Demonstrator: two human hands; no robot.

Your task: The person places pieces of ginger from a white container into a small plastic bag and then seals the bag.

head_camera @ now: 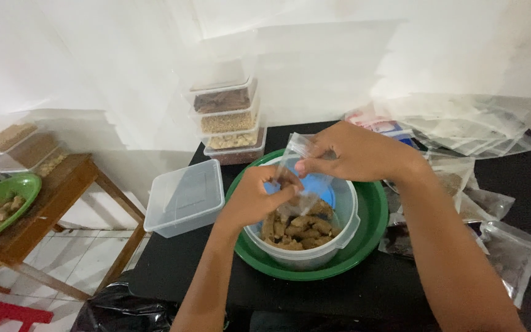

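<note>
Both hands, left hand [254, 200] and right hand [346, 154], pinch a clear plastic pouch [293, 161] shut-fingered above the snack tub [302, 230]; lidded container [185, 198] at nine o'clock.

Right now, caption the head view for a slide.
Both hands, left and right, hold a clear bag over a tub of brown snacks.

This looks like a home corner used for packing snacks by hand. A black table [173, 264] against a plain white wall carries stacked clear plastic boxes of snacks [227, 120] and a heap of small clear plastic pouches [462, 126], while a low wooden side table [62, 190] stands on a white tiled floor [87, 255].
</note>
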